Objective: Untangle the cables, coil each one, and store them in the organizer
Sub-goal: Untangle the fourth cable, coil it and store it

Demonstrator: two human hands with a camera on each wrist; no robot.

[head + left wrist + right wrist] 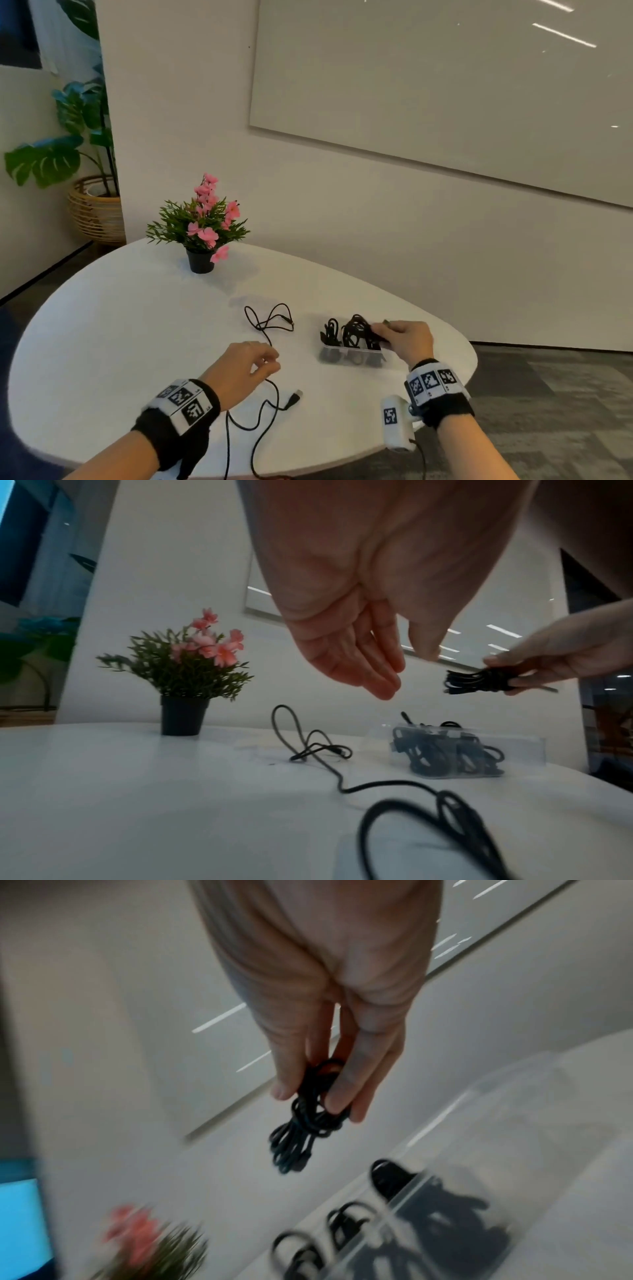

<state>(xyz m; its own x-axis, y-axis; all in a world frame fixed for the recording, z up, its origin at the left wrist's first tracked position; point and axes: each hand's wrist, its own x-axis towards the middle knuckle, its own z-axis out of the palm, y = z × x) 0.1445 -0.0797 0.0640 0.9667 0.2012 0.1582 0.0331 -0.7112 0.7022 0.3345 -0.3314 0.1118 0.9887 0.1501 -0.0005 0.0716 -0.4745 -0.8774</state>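
Note:
A loose black cable (pixel 270 325) snakes over the white table (pixel 137 325), its USB plug (pixel 295 399) lying near the front. My left hand (pixel 270 363) hovers just above this cable with relaxed fingers (pixel 377 680) and holds nothing. To the right stands a clear organizer (pixel 373 359) with coiled black cables in its compartments. My right hand (pixel 380 329) pinches a coiled black cable bundle (pixel 356 330) just above the organizer (pixel 527 750). In the right wrist view thumb and fingers (pixel 337 1096) clamp the bundle (pixel 298 1139), which hangs over the organizer (pixel 404 1199).
A small black pot with pink flowers (pixel 200 262) stands at the table's far side. The table's curved edge (pixel 472 359) runs close behind the organizer on the right. A large plant in a wicker basket (pixel 97 212) sits on the floor at the left.

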